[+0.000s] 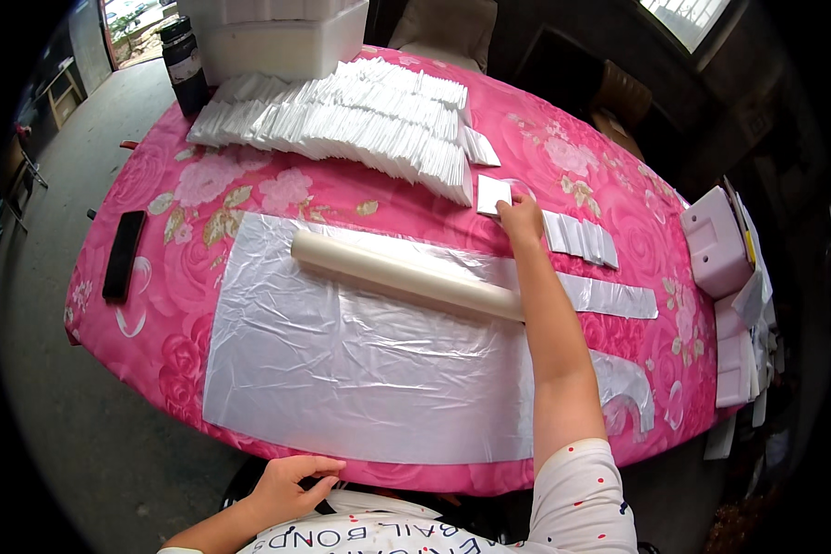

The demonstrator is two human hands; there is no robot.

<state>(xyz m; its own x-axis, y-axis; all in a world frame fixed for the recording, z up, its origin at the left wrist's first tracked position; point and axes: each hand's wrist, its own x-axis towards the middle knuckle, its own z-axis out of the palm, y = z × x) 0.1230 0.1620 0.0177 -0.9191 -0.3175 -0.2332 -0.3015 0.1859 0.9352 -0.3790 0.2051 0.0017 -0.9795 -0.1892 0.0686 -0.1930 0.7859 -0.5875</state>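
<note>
My right hand [523,220] reaches across to the far right of the table, its fingers closed on the edge of a small, flat folded white packet [493,195]. A short row of similar white packets [580,238] lies just right of that hand. Under my right forearm, a thin white plastic bag [369,369] is spread flat, with two handle-like strips [614,297] toward the right. Across its upper part rests a long cream-coloured tube [406,275]; my forearm hides its right end. At the near table edge my left hand [295,485] holds nothing, fingers loosely apart.
Long rows of folded white packets [342,120] stand at the back, before a white foam box [282,42]. Beside the box is a dark bottle [185,69]. A black phone-like slab [125,257] lies left on the pink floral tablecloth [180,314]. Pale foam blocks [716,242] line the right edge.
</note>
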